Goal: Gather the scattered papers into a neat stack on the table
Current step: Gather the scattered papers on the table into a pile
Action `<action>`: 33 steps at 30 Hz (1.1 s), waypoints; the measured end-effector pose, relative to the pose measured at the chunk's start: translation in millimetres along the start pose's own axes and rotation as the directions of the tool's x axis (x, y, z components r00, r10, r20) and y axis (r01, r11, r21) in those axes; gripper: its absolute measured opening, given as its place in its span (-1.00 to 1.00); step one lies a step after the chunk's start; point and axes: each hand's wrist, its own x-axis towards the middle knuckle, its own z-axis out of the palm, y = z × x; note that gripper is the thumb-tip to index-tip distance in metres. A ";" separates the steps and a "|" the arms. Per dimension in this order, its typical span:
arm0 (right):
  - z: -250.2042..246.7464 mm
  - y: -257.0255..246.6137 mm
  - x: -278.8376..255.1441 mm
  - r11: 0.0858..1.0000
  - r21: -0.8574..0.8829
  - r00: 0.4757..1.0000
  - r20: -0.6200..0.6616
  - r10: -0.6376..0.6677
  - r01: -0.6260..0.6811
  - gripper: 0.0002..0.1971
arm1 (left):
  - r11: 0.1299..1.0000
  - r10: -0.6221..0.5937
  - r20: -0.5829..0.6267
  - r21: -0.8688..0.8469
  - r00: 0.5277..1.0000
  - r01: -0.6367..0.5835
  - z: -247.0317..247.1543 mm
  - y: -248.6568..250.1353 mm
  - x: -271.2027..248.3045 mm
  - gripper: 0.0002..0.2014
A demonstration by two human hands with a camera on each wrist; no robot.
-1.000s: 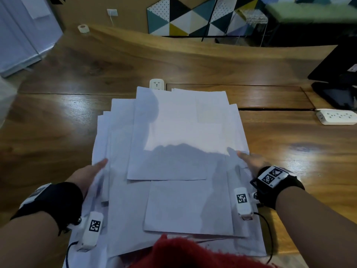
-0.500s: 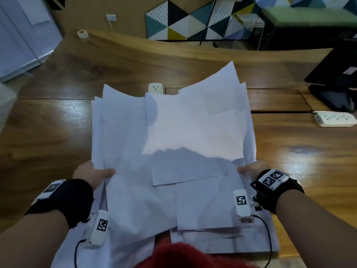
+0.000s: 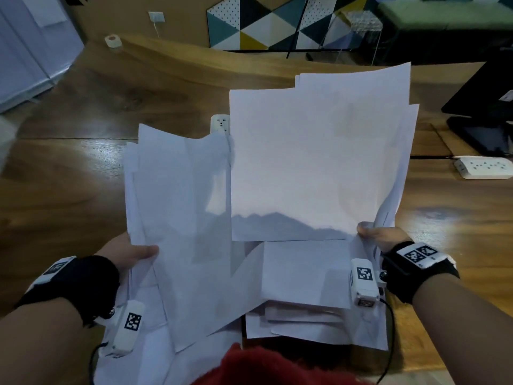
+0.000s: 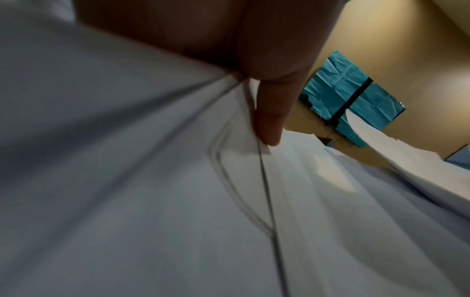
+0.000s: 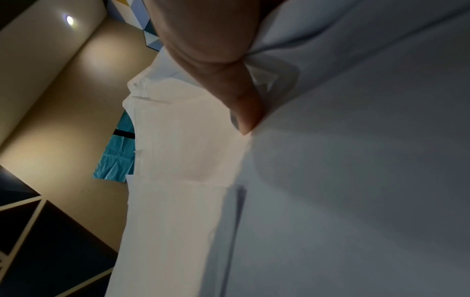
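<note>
White, unprinted papers [image 3: 305, 162] are held as a loose, fanned bundle, tilted up above the near edge of the wooden table [image 3: 69, 190]. The sheets are not aligned: one clean sheet faces the head camera at upper right, others are offset behind it with their top corners stepped, and a second group sags lower on the left with a soft vertical bend. Lower edges of several sheets are splayed out toward the person, and a shadow is cast across the bottom of the front sheet.

The left edge of the bundle is pinched by the left hand [image 3: 130, 254], the thumb laid flat over the front of the sheets; in the left wrist view a finger [image 4: 269, 112] is seen pressed against several layered paper edges. The right edge is gripped by the right hand [image 3: 380, 236], thumb on the front; the right wrist view shows a fingertip [image 5: 246, 112] pressed into the back of the paper. How many sheets are caught in each grip cannot be counted, since both wrist views are blurred.

Black wrist straps with coded markers are worn on both forearms. A small white outlet [image 3: 220, 123] is partly hidden behind the papers, a white power strip [image 3: 484, 167] lies on the table at right, and a dark monitor base [image 3: 483, 132] stands beyond it
</note>
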 end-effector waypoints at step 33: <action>108.3 -27.9 -33.7 0.979 -0.136 0.939 0.329 -0.103 0.155 -0.78 | 0.942 -0.063 0.141 -0.317 0.988 0.105 -11.6 -16.5 -13.7 -0.55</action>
